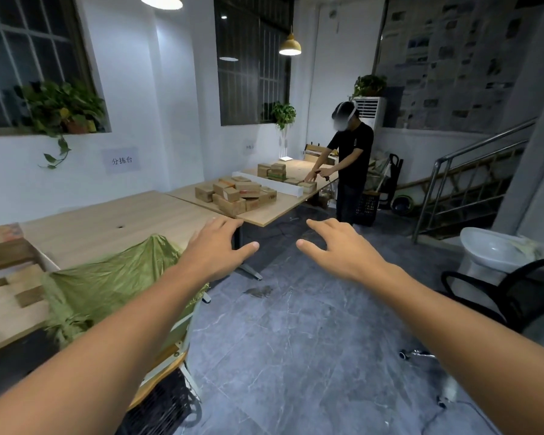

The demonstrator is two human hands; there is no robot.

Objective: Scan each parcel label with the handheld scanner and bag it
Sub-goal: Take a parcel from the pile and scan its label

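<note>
Both my arms stretch forward over the grey floor. My left hand point(215, 246) and my right hand point(336, 246) hang in the air with relaxed, spread fingers and hold nothing. A green woven bag point(107, 284) lies crumpled over the near wooden table point(107, 224), just left of my left forearm. A pile of brown cardboard parcels point(236, 194) sits on the farther table point(277, 211), well beyond my hands. Some more cardboard boxes point(7, 246) lie at the left edge. No scanner shows near my hands.
Another person point(350, 161) in black stands at the far table's end, handling a parcel. A black basket point(366, 208) stands by their legs. A black office chair point(522, 293) and a white basin point(490, 249) are on the right, stairs with a metal rail point(471, 183) behind.
</note>
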